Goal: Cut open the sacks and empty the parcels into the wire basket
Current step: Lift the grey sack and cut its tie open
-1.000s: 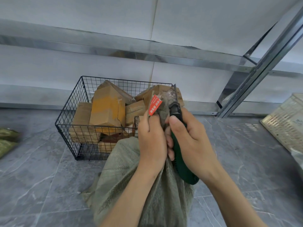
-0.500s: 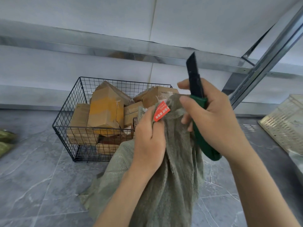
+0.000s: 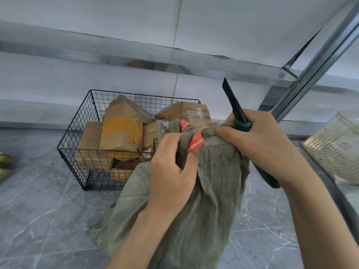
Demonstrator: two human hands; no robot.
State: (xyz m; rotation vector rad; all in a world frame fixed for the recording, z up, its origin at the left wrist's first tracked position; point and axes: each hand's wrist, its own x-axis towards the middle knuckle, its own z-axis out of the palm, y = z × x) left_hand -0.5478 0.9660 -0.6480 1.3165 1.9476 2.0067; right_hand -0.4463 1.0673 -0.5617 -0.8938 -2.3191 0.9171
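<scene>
1. Sack (image 3: 204, 210): lower centre, mouth gripped by curled left hand (image 3: 171, 171).
2. Knife (image 3: 235, 103): blade up, clasped by curled right hand (image 3: 260, 144), right of centre.
3. Wire basket (image 3: 87, 150): centre left, parcels (image 3: 120, 131) held inside.

The floor (image 3: 38, 220) is grey tile; a pale slatted crate (image 3: 334, 146) stands near metal racking (image 3: 310, 65).

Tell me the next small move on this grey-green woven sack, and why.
Probably pull the hands apart to widen the mouth of the grey-green woven sack. The left hand grips its bunched neck by the red tag, the right hand pinches the opposite edge while holding the green-handled knife, blade up, clear of fabric. The black wire basket of cardboard parcels waits behind.
</scene>
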